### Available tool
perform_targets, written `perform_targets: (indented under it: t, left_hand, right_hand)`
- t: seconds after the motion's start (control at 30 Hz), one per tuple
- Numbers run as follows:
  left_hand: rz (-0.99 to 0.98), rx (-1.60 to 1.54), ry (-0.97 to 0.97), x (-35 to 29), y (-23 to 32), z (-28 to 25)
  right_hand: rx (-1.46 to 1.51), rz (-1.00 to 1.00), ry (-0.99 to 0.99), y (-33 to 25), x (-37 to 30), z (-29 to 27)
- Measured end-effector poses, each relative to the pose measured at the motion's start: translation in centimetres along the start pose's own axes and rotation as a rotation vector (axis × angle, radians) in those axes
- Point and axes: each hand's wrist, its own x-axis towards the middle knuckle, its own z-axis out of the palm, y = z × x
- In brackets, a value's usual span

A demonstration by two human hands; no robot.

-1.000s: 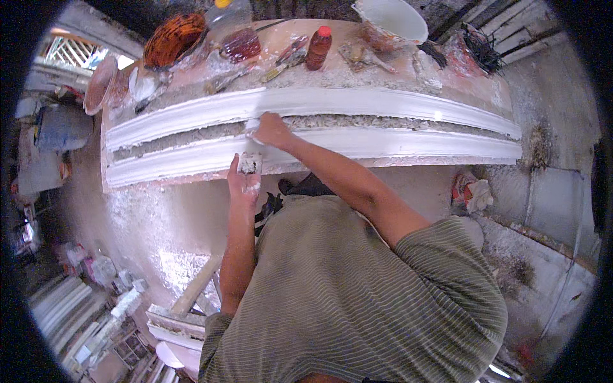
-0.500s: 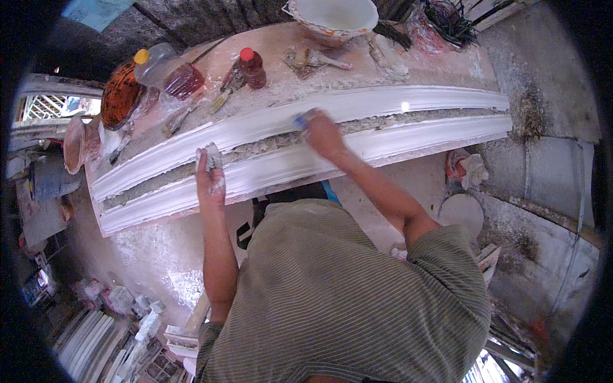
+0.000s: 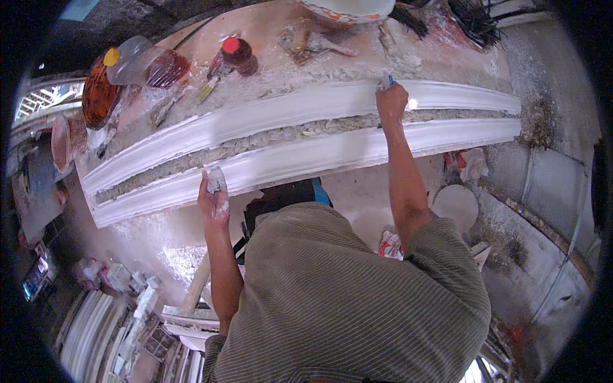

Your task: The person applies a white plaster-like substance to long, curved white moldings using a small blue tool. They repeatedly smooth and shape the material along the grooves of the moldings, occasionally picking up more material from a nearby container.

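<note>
My right hand (image 3: 391, 102) is closed on a small blue-and-grey hand tool (image 3: 385, 81), whose exact kind I cannot make out. It is over the far long white plaster moulding (image 3: 268, 115), with the tool at that strip's far edge. The near white plaster moulding (image 3: 306, 152) runs alongside, closer to me. Between the two strips lies a rough grey band of plaster crumbs (image 3: 242, 145). At the near moulding's front edge, my left hand (image 3: 214, 204) is palm up, its fingers curled round a lump of whitish plaster (image 3: 217, 179). White smears show on its palm.
Behind the mouldings stand a red-capped bottle (image 3: 239, 56), a yellow-capped clear jug (image 3: 129, 59), a brush (image 3: 211, 86) and a white basin (image 3: 351, 11). An orange-brown bowl (image 3: 99, 94) leans at the left. Stacked white strips (image 3: 89, 329) lie low at the left.
My right hand has moved right and away from me along the far moulding with its tool. My left hand has come slightly nearer me, still holding the plaster lump. The view has shifted.
</note>
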Motion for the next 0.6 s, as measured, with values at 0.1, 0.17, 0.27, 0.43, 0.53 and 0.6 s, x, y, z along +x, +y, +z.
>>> perform_targets:
  t: [0.1, 0.17, 0.27, 0.43, 0.53, 0.6]
  left_hand:
    - [0.026, -0.027, 0.027, -0.4, 1.5, -0.7]
    - [0.029, -0.061, -0.005, 0.1, 2.6, -1.9]
    - [0.014, -0.063, -0.087, 1.0, 5.2, -3.8]
    - [0.009, -0.169, -0.193, -0.5, 12.3, -5.2]
    - [0.103, -0.235, -0.157, -1.6, 17.9, -9.5]
    - [0.214, -0.056, -0.213, -2.1, 22.0, -15.2]
  right_hand:
    - [-0.025, -0.123, -0.116, -3.6, -2.8, 1.8]
    - [-0.002, -0.203, -0.096, -8.0, -6.2, 3.9]
    - [0.061, -0.15, -0.216, -16.5, -9.8, 2.6]
    - [-0.079, -0.239, -0.047, -19.2, -12.0, 7.2]
    - [-0.071, -0.127, 0.016, -22.3, -14.7, 5.9]
    - [-0.04, -0.063, -0.001, -26.1, -17.7, 5.1]
